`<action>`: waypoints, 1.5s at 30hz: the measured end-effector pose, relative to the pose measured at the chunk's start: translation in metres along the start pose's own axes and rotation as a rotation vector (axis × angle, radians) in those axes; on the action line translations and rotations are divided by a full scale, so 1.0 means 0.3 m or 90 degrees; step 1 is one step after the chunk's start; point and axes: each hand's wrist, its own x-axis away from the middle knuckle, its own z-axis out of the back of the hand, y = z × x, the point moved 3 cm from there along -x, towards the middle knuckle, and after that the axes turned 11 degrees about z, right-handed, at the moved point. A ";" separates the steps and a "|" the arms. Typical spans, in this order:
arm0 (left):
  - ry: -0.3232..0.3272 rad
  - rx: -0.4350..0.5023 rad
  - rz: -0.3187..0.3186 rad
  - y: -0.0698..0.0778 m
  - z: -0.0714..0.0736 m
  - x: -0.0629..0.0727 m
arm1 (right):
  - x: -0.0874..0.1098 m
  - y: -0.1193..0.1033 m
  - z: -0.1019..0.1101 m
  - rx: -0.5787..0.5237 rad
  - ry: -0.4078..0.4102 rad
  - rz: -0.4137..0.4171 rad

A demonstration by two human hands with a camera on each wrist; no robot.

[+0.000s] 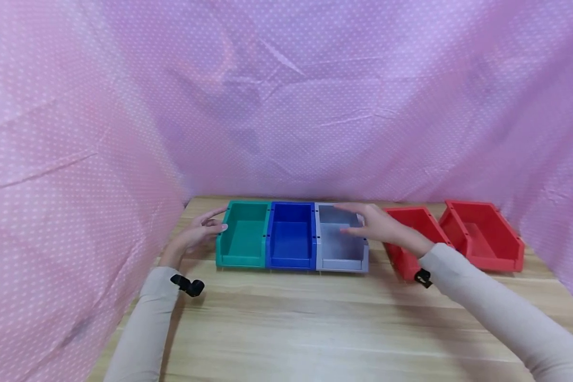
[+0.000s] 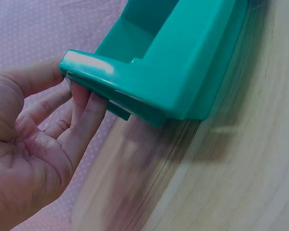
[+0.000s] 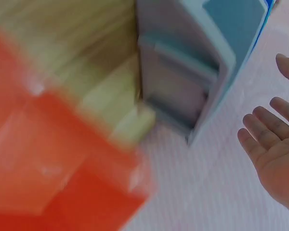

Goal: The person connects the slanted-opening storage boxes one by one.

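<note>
Head view: green bin (image 1: pixel 243 241) at the left end of the row, left hand (image 1: pixel 198 234) pinching its side rim!

Thumb (image 2: pixel 38 75) at the lip, fingers (image 2: pixel 86 121) tucked beneath it, the bin's green floor showing inside; tight alongside sits the blue bin (image 1: pixel 291 241), floor in full sight, then the grey bin (image 1: pixel 330 241), all three lined up on the wooden table (image 1: pixel 286 318); over the grey bin's right side hangs the right hand (image 1: pixel 372 225), fingers extended and relaxed, apart from the bin's wall in the right wrist view; farther right, a red bin (image 1: pixel 410 220) sits askew, partly hidden by the right arm, with a second red bin (image 1: pixel 479 239) just beside it, red floor visible, pink dotted cloth (image 1: pixel 286 132) behind everything.
</note>
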 end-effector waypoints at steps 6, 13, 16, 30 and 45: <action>0.007 0.011 0.002 -0.004 0.003 0.014 | 0.113 0.039 0.159 0.050 0.012 -0.047; 0.020 -0.008 -0.001 -0.013 0.009 0.042 | 0.291 0.109 0.318 0.069 0.011 -0.131; 0.018 -0.007 -0.005 -0.018 0.012 0.049 | 0.361 0.162 0.352 0.062 0.029 -0.142; 0.012 -0.024 0.021 -0.025 -0.026 0.031 | 0.538 0.284 0.311 -0.023 0.036 -0.217; 0.018 -0.041 0.024 0.000 -0.030 0.046 | 0.566 0.290 0.268 -0.041 0.031 -0.257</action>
